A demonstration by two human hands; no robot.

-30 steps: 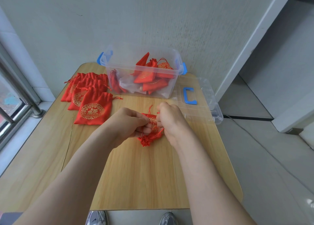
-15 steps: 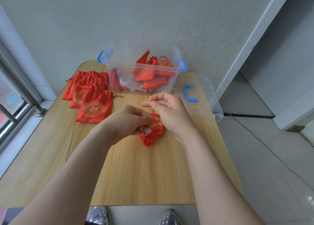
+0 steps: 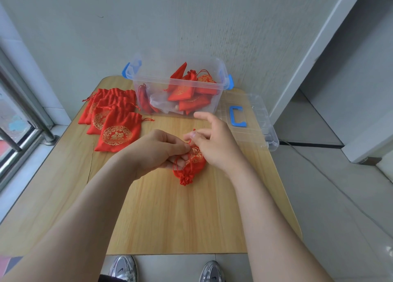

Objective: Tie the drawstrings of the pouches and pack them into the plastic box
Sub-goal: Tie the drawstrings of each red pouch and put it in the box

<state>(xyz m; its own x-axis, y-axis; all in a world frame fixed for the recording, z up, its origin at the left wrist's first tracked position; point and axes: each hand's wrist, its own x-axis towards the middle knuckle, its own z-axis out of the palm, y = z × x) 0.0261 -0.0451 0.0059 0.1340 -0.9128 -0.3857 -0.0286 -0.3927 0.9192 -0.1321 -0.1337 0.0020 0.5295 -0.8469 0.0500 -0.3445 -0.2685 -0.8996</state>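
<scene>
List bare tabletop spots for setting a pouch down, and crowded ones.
Free: light wooden table's near half beside the forearms; left side nearer than the stack of flat red pouches. Crowded: far edge, with stack, clear plastic box, clear lid with blue handle; centre, where left hand and right hand hold the cinched red pouch.

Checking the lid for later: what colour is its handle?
Blue handle on the clear lid, clearest in the head view.
</scene>
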